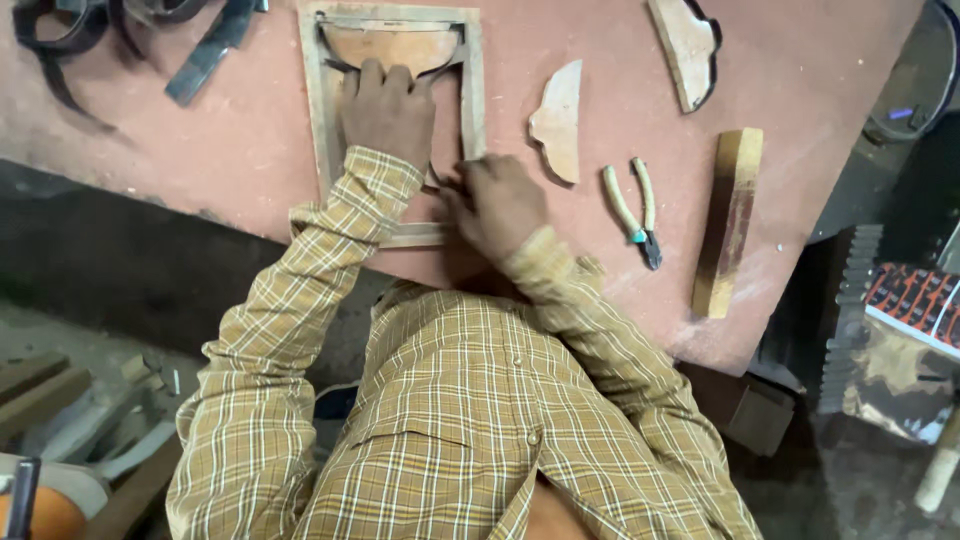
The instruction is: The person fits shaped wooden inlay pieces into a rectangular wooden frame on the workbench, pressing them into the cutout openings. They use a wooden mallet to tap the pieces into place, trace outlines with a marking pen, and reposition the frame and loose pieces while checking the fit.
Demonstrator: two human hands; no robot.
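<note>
My left hand (388,108) lies flat, fingers together, pressing inside the rectangular pale wooden frame (474,90) on the reddish-brown worktop (250,150). My right hand (497,203) pinches a thin dark metal strip (436,178) at the frame's lower right. Cream-handled pliers (634,208) lie just beside it.

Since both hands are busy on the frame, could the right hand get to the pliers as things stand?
Probably yes: the right hand rests at the wooden frame, and the pliers lie just to its right on bare tabletop, nothing between them.
</note>
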